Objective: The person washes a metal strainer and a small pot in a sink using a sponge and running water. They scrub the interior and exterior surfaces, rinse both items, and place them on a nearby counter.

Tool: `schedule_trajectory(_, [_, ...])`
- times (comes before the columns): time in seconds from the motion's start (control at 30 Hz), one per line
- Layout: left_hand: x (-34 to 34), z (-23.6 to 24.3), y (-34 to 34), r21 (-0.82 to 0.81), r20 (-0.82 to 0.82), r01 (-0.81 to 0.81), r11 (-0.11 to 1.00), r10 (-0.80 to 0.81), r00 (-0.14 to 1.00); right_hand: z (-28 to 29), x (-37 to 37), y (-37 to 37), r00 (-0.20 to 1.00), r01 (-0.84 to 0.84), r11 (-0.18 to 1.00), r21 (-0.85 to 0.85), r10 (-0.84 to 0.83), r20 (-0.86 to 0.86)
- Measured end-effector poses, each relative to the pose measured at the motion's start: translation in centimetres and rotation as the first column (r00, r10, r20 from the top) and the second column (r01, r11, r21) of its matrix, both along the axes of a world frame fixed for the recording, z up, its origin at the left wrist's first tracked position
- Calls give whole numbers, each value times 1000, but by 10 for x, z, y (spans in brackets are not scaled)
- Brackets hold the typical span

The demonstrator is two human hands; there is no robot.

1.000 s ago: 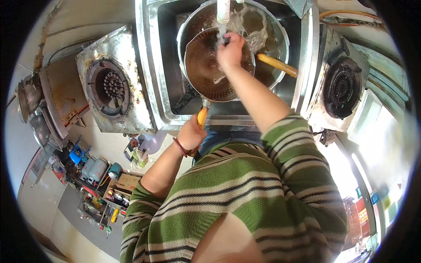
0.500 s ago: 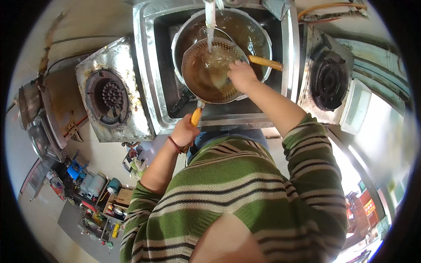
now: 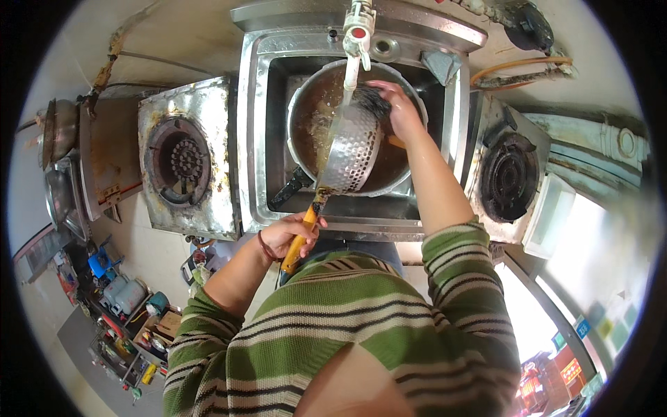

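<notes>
My left hand (image 3: 285, 235) is closed around the yellow wooden handle (image 3: 297, 251) of a perforated metal strainer (image 3: 352, 156). Tipped on its side, the strainer shows its holed outer wall above a wide metal pot (image 3: 294, 142) of brownish water. My right hand (image 3: 404, 115) presses a dark scouring pad (image 3: 372, 102) against the strainer's far part; some of its fingers are hidden. Water comes from the white tap (image 3: 358, 42) beside the pad. Another yellow handle (image 3: 396, 142) shows partly in the pot, under my right wrist.
The pot stands in a steel sink (image 3: 250, 149). A black handle (image 3: 292, 189) lies at its near left. Burners flank the sink, left (image 3: 182, 161) and right (image 3: 511, 177). A grey cloth-like piece (image 3: 440, 67) rests at the far right corner.
The strainer has turned from bowl-up to its side. My right hand has moved from inside the bowl to its outer, far side, where the dark pad now shows. The view has shifted.
</notes>
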State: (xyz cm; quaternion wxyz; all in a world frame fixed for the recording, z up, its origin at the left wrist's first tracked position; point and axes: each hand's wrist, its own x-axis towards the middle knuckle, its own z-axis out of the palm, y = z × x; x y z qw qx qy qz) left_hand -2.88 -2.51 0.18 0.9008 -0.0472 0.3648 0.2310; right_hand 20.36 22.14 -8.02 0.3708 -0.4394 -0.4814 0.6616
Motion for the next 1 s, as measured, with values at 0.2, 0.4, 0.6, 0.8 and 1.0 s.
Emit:
schedule_trajectory(0.2, [16,5,28,65,-359,101,993,-71,931,7,-65,-19,935,-292,909,297,207,287])
schedule_trajectory(0.4, [20,-4,25,74,-373,109,991,-74,925,45,-64,-110,716,-621,461,634,2,699])
schedule_trajectory(0.6, [20,6,13,133,-440,294,947,-209,873,-2,-48,2,914,-286,940,-187,326,241])
schedule_trajectory(0.8, [26,-10,12,99,-378,165,981,-116,919,50,-44,-100,603,-675,541,502,12,798])
schedule_trajectory(1.0, [26,3,21,46,-241,-5,999,16,970,26,-20,-144,606,-704,385,597,-111,787])
